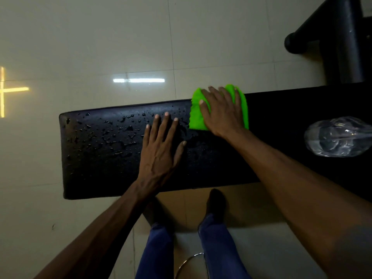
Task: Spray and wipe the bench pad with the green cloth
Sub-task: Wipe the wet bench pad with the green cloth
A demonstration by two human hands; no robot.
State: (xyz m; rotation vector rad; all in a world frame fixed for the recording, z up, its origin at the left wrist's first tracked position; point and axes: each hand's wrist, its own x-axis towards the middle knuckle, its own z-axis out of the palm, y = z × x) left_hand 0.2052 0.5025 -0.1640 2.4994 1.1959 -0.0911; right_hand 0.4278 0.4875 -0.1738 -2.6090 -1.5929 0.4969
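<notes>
While the green cloth (219, 109) lies bunched on the far edge of the black bench pad (112, 150), my right hand (222, 113) presses it flat, fingers spread and nearly straight over it, not curled round it. My left hand (161, 146) rests open on the pad just beside the cloth, fingers straight, holding nothing. Droplets bead across the pad's left half, so I judge wiping is the step in hand: I would sweep the cloth leftward in overlapping passes with even pressure and lift the left hand clear. A clear plastic bottle (340, 137) lies on the pad at right. No brand, label or writing is legible.
</notes>
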